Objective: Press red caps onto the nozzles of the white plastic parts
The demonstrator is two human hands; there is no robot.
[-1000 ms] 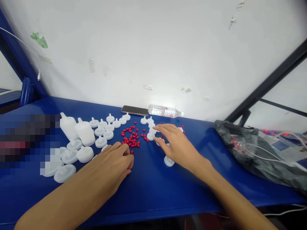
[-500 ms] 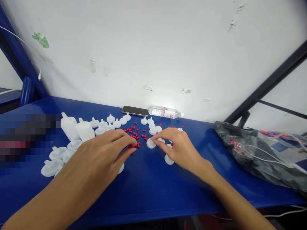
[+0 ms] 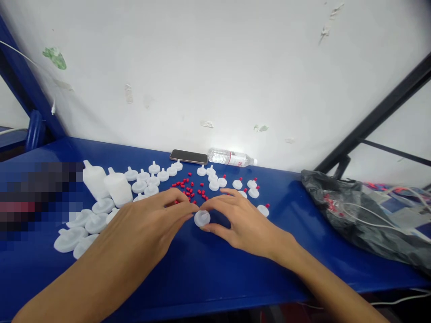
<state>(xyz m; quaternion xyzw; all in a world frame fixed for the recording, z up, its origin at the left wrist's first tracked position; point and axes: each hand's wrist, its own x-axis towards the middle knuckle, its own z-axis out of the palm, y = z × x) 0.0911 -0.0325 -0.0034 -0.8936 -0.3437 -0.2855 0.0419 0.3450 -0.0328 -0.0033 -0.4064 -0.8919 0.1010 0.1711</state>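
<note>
My right hand [image 3: 244, 222] grips a white spouted bottle lid [image 3: 202, 219] between thumb and fingers, just above the table. The lid is tilted, its round base toward me. My left hand [image 3: 158, 220] is closed in a pinch, its fingertips touching the lid's upper left edge. A small red cap [image 3: 200, 214] shows at those fingertips, mostly hidden. Behind the hands lies a scatter of loose red caps [image 3: 187, 194]. White spouted lids [image 3: 96, 223] without red caps spread to the left. Right of the caps stand several lids with red tips [image 3: 237, 184].
Two white squeeze bottles [image 3: 117, 186] stand at the left. Along the wall lie a phone [image 3: 188, 156] and a clear water bottle [image 3: 230, 157]. A dark plastic bag [image 3: 357, 229] with a cable across it covers the right end of the blue table [image 3: 215, 278].
My right hand has brought a white lid left and nearer to me. My left hand has moved right from the red caps, and both hands now meet at the lid.
</note>
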